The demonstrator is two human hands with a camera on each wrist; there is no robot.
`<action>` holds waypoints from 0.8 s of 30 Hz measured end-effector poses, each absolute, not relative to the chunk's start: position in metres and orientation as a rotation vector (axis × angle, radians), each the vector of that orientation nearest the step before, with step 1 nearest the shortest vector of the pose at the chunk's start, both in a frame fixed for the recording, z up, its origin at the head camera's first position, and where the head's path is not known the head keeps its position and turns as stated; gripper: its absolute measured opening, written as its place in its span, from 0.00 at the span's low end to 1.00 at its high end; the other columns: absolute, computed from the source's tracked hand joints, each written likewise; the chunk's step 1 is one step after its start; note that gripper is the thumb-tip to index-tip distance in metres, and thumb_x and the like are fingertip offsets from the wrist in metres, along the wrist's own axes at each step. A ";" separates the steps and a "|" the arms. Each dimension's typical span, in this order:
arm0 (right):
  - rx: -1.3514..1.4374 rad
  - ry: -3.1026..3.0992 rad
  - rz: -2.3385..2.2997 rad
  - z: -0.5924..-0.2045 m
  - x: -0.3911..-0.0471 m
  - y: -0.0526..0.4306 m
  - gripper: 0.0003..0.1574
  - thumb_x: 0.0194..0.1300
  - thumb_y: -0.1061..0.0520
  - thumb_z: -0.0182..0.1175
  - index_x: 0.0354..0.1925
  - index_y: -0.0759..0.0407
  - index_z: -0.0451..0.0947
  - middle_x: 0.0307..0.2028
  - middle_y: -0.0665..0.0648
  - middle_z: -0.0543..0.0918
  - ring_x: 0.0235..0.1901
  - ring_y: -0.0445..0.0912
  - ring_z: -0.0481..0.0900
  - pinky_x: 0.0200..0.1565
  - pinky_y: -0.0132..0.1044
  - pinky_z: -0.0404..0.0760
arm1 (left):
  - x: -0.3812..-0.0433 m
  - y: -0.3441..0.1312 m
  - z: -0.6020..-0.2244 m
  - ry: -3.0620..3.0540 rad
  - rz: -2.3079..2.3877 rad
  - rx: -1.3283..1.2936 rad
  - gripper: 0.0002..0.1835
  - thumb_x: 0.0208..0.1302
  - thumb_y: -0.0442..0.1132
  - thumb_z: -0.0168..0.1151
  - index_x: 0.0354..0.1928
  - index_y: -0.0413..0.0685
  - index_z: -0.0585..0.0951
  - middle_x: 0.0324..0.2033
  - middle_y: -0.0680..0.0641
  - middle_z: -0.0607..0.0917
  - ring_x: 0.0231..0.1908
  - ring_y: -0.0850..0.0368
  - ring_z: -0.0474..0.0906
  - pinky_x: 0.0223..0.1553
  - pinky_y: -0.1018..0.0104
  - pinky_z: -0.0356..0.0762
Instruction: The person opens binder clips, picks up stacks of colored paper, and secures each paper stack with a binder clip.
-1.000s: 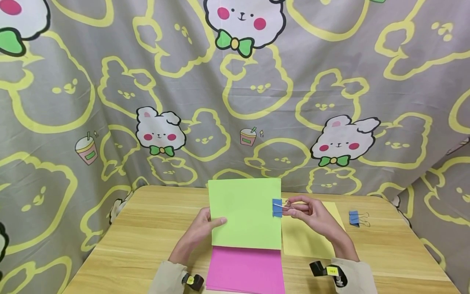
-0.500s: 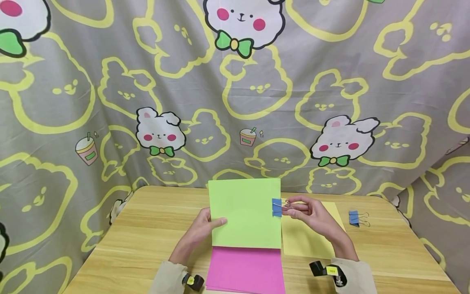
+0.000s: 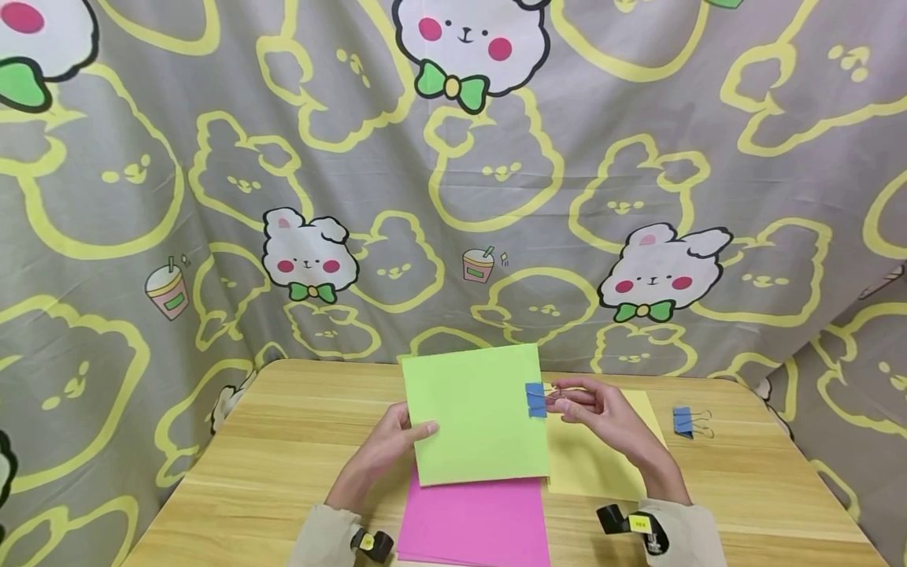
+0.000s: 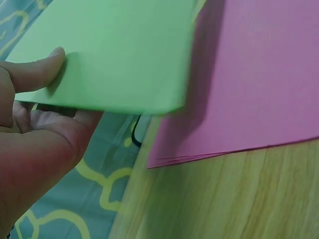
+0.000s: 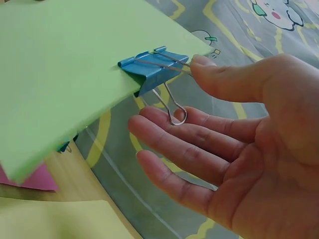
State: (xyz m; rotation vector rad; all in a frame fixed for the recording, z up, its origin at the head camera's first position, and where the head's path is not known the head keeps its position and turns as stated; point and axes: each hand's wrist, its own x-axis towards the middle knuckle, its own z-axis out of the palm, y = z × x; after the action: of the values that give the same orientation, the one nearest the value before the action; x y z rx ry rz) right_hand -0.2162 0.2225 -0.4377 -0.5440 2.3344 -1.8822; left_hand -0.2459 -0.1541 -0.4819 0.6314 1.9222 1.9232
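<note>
In the head view my left hand (image 3: 393,437) holds a square of green paper (image 3: 475,417) by its left edge. The thumb lies on the front and the fingers go behind, partly hidden. On the paper's right edge sits a blue binder clip (image 3: 535,400), its wire handles pointing right. My right hand (image 3: 595,409) has those handles between thumb and fingers. Seen from the right wrist, the thumb touches the upper handle and the fingers lie against the lower one, with the handles spread apart. The paper is raised and tilted above pink paper (image 3: 475,524).
Yellow paper (image 3: 602,457) lies under and beside my right hand. A second blue binder clip (image 3: 683,422) rests farther right on the wooden table (image 3: 283,441). A patterned curtain (image 3: 397,181) hangs right behind the table's back edge.
The green paper has turned slightly counter-clockwise in the head view: its upper left corner dropped and its lower edge shifted right. Both hands stay nearly in place.
</note>
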 end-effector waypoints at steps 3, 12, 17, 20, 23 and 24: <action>-0.521 2.342 -1.883 -0.436 -0.215 0.222 0.30 0.78 0.57 0.58 0.68 0.75 0.66 0.57 0.74 0.81 0.51 0.43 0.85 0.53 0.41 0.85 | -0.246 -0.155 -0.481 1.899 1.931 0.619 0.21 0.77 0.33 0.57 0.67 0.33 0.72 0.53 0.38 0.86 0.48 0.49 0.87 0.46 0.59 0.86; -0.510 2.350 -1.850 -0.433 -0.213 0.222 0.31 0.79 0.55 0.57 0.68 0.75 0.67 0.56 0.71 0.82 0.52 0.47 0.85 0.54 0.43 0.84 | -0.250 -0.165 -0.485 1.823 1.925 0.679 0.19 0.77 0.35 0.57 0.64 0.34 0.75 0.50 0.43 0.87 0.45 0.52 0.87 0.46 0.58 0.86; -0.513 2.356 -1.811 -0.433 -0.213 0.221 0.30 0.78 0.54 0.58 0.67 0.74 0.69 0.55 0.69 0.83 0.51 0.49 0.86 0.54 0.45 0.85 | -0.250 -0.168 -0.485 1.796 1.846 0.754 0.21 0.75 0.32 0.57 0.66 0.31 0.73 0.50 0.43 0.88 0.37 0.62 0.85 0.36 0.71 0.82; -0.544 2.374 -1.768 -0.433 -0.213 0.219 0.29 0.77 0.54 0.59 0.65 0.73 0.72 0.53 0.67 0.85 0.49 0.49 0.86 0.53 0.45 0.85 | -0.249 -0.164 -0.485 1.735 1.764 0.800 0.24 0.72 0.26 0.56 0.69 0.29 0.70 0.53 0.38 0.87 0.40 0.60 0.86 0.38 0.71 0.83; -0.584 2.383 -1.722 -0.432 -0.212 0.215 0.28 0.77 0.54 0.59 0.65 0.73 0.72 0.52 0.66 0.86 0.49 0.49 0.87 0.52 0.44 0.85 | -0.246 -0.156 -0.484 1.662 1.656 0.854 0.28 0.69 0.22 0.55 0.71 0.28 0.67 0.56 0.33 0.83 0.47 0.54 0.86 0.49 0.63 0.85; -0.587 2.383 -1.711 -0.432 -0.212 0.213 0.28 0.77 0.54 0.59 0.65 0.73 0.72 0.52 0.65 0.86 0.49 0.49 0.87 0.52 0.42 0.85 | -0.244 -0.153 -0.484 1.646 1.623 0.863 0.28 0.69 0.21 0.54 0.71 0.28 0.66 0.57 0.31 0.83 0.51 0.52 0.86 0.54 0.59 0.83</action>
State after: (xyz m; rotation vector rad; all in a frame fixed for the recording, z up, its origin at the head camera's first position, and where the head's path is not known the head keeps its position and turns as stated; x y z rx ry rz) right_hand -0.2119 0.2133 -0.4318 -0.5873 2.3829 -1.7115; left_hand -0.2443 -0.1535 -0.4841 0.8634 1.6461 1.6228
